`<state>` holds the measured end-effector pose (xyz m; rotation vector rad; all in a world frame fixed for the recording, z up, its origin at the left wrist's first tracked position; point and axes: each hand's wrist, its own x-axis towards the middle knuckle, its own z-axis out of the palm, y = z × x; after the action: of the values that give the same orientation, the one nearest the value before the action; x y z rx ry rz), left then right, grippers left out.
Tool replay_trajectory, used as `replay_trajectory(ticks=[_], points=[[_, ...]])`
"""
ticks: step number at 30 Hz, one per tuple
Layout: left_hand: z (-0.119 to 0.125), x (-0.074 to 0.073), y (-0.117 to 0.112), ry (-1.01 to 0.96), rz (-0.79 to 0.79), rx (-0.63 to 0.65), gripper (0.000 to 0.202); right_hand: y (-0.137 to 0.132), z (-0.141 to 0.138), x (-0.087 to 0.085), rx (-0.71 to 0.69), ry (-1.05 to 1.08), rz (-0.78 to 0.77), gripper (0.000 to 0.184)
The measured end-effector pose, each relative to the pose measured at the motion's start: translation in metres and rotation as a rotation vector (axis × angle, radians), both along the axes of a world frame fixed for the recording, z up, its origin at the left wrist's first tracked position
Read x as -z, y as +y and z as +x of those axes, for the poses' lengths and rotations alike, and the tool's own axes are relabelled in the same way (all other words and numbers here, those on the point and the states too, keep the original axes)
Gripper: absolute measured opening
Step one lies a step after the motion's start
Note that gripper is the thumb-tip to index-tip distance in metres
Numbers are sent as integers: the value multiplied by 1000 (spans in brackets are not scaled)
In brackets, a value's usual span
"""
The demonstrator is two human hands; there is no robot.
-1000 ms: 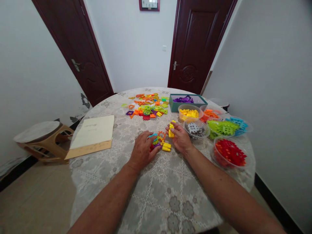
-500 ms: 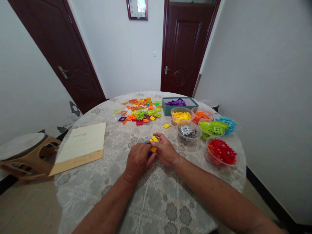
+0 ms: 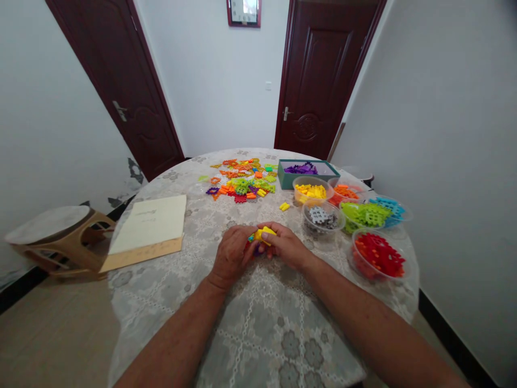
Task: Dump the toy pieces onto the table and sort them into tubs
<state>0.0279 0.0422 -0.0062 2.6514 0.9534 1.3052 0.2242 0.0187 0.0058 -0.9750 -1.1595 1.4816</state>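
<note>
Both hands meet low over the middle of the table around a small cluster of plastic building pieces. Yellow building pieces (image 3: pixel 265 235) show at the top of the cluster, with bits of blue, red and purple beneath and beside them. My left hand (image 3: pixel 236 253) is closed on the cluster's left side, its fingers bent over the coloured parts. My right hand (image 3: pixel 285 245) grips the yellow pieces, the thumb lying across them. Fingers hide most of the cluster, so its full shape cannot be made out. A loose yellow piece (image 3: pixel 285 206) lies on the tablecloth beyond my right hand.
Mixed pieces (image 3: pixel 242 183) lie heaped at the back. Purple pieces fill a green box (image 3: pixel 286 182). On the right stand bowls of yellow (image 3: pixel 311 192), grey (image 3: pixel 322 217), orange (image 3: pixel 345 192), green (image 3: pixel 365 214) and red (image 3: pixel 378 255) pieces. A paper pad (image 3: pixel 147 223) lies left, near a stool (image 3: pixel 60 237).
The view has swung left, shifting everything to the right in the picture. The yellow pieces have been turned from tilted upright to lying flatter between my hands.
</note>
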Motion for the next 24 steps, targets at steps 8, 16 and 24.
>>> replay_trajectory(ticks=[8,16,24], points=[[1,7,6,-36,-61,-37,28,-10,0,-5,-50,-349,159,29],[-2,-11,-6,-31,22,-8,22,-9,-10,-2,176,-308,120,47],[-5,-2,5,4,85,54,18,-7,-12,1,46,-205,102,67]])
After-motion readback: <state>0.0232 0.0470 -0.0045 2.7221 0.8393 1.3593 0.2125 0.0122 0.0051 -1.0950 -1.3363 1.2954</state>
